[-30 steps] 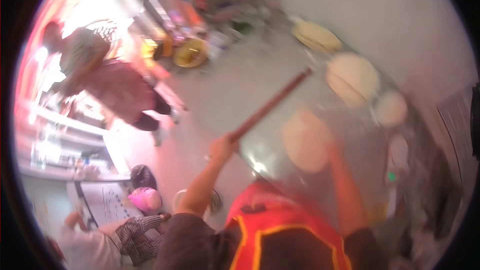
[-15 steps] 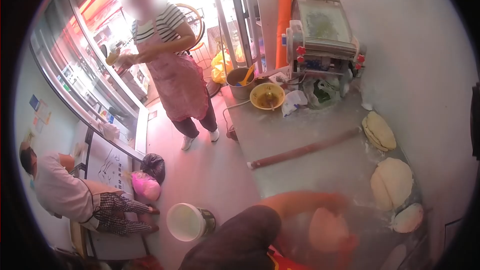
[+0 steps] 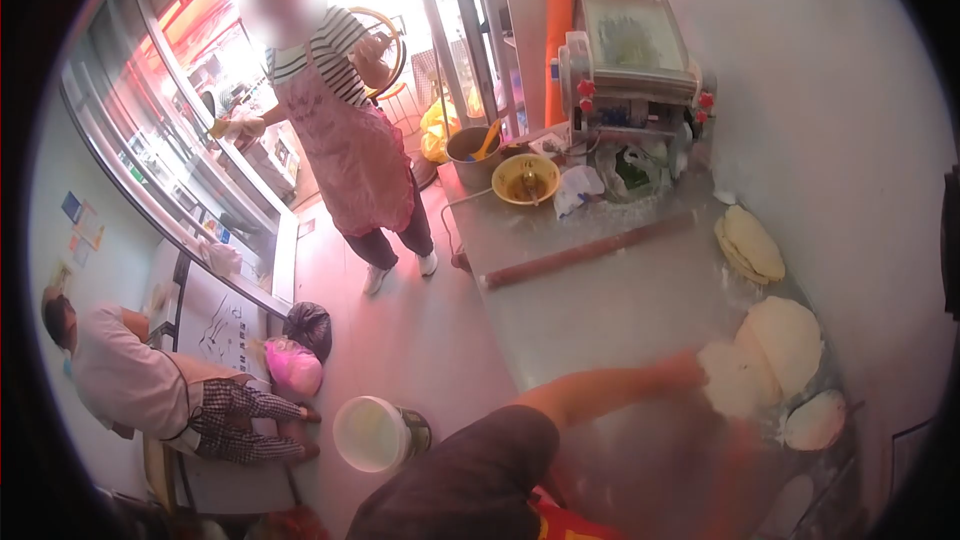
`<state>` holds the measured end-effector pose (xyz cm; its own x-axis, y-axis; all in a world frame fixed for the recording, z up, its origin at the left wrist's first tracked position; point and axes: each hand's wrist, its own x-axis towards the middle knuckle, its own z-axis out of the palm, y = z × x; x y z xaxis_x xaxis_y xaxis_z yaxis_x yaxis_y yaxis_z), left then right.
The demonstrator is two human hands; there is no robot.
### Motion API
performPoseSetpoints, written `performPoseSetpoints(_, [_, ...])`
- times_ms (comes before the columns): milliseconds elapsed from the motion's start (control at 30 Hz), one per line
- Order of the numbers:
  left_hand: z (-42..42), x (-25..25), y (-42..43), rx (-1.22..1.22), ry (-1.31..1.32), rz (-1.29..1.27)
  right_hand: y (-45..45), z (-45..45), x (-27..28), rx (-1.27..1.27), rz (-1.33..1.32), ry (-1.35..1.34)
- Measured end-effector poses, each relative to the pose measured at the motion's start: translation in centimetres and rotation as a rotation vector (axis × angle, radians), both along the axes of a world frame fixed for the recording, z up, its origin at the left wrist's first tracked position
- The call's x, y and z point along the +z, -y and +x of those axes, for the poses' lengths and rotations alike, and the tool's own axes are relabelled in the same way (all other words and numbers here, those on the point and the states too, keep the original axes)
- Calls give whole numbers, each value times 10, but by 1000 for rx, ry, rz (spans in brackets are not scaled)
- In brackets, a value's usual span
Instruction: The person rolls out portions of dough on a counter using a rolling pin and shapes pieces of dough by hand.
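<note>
My left hand (image 3: pixel 688 372) is at the left edge of a pale flat dough piece (image 3: pixel 728 380), gripping it, with the fingertips hidden. That piece touches a larger folded dough (image 3: pixel 785 348). Only a faint smear shows of my right hand (image 3: pixel 742 445), below the dough; its fingers cannot be made out. A smaller dough round (image 3: pixel 815 421) lies beside the folded one, and another folded dough (image 3: pixel 750 245) is farther back. The long brown rolling pin (image 3: pixel 590 252) rests across the metal table (image 3: pixel 600 325).
At the table's back stand a dough machine (image 3: pixel 640 60), a yellow bowl (image 3: pixel 525 180) and a metal pot (image 3: pixel 473 152). A white bucket (image 3: pixel 372 435) is on the floor. An aproned person (image 3: pixel 345 155) stands by the door; another person (image 3: pixel 135 365) is at left.
The flat dough piece has gone from the table's near part up to the folded dough, along with my left hand. The rolling pin, held a second ago, lies on the table. The aproned person's arms have spread apart.
</note>
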<state>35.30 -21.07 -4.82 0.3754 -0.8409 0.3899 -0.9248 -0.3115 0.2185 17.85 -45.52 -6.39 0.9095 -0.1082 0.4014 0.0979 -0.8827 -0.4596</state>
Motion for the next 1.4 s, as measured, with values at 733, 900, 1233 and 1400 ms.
performPoseSetpoints(733, [43,6,-295,1250,-181,108,-120,-66,-22,31,-197,-412])
performPoseSetpoints(900, [74,8,-318,1152,-223,165,-114,-66,-40,66,-392,-446])
performPoseSetpoints(1233, [-19,49,-290,1079,-602,-129,-104,-69,-48,49,-358,-299])
performPoseSetpoints(1400, [-179,55,-276,931,-699,21,-122,-68,-31,-108,-182,-524])
